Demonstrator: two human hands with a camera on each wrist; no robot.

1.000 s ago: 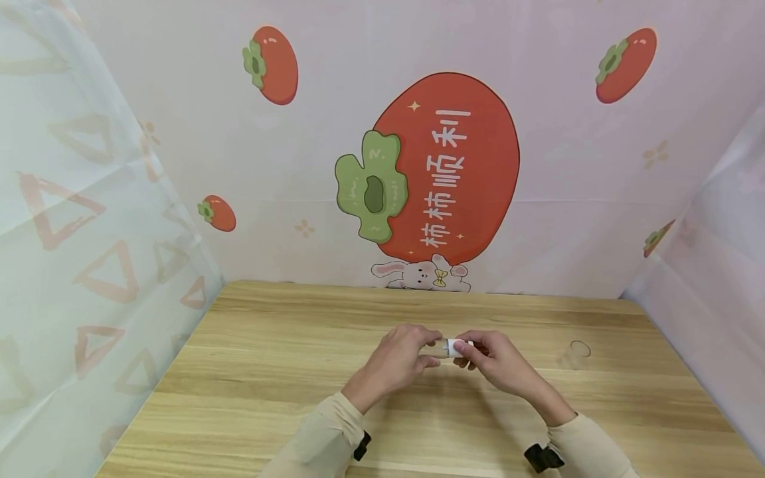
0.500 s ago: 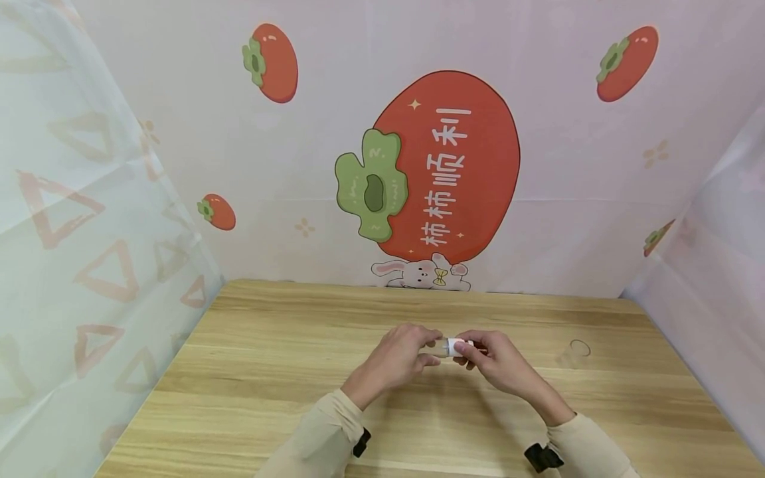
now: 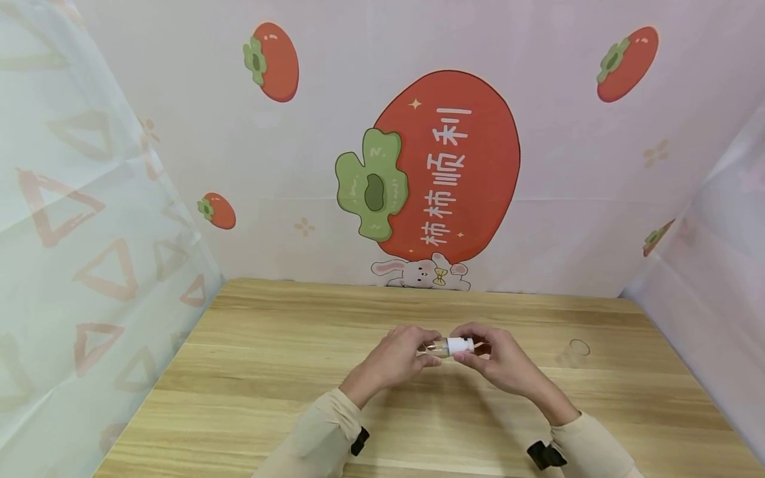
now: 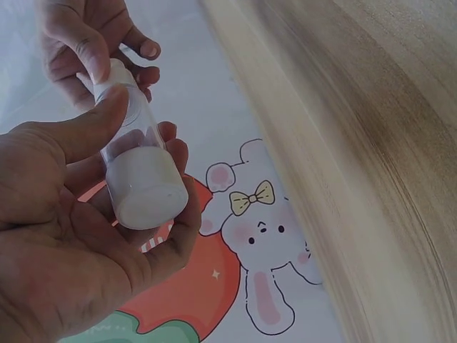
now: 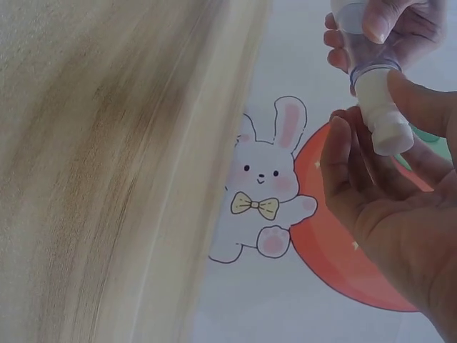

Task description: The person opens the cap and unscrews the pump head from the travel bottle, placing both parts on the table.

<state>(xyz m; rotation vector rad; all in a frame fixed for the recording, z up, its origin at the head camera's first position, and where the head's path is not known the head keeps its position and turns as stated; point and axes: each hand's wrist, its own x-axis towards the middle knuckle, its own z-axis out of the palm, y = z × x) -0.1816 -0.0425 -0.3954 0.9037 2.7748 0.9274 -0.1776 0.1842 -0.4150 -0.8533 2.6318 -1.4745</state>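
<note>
A small clear bottle (image 4: 146,186) with whitish contents lies sideways in the air between both hands in the head view. My left hand (image 3: 391,362) grips its transparent body, thumb on one side and fingers behind. The bottle's white top (image 5: 378,100), a ringed collar with a narrower end, points to the right. My right hand (image 3: 502,362) holds this white top, its thumb on the near side and fingertips at the far side. In the right wrist view the narrower white end sticks out between thumb and fingers.
On the wooden table (image 3: 269,372), right of the hands, a transparent cup-shaped piece (image 3: 574,355) with a round rim stands. Printed cloth walls (image 3: 323,133) rise at the back and both sides, with persimmon and rabbit pictures.
My right hand has shifted its fingers on the white top, uncovering more of it, and its thumb has moved lower. The left hand keeps its hold on the bottle.
</note>
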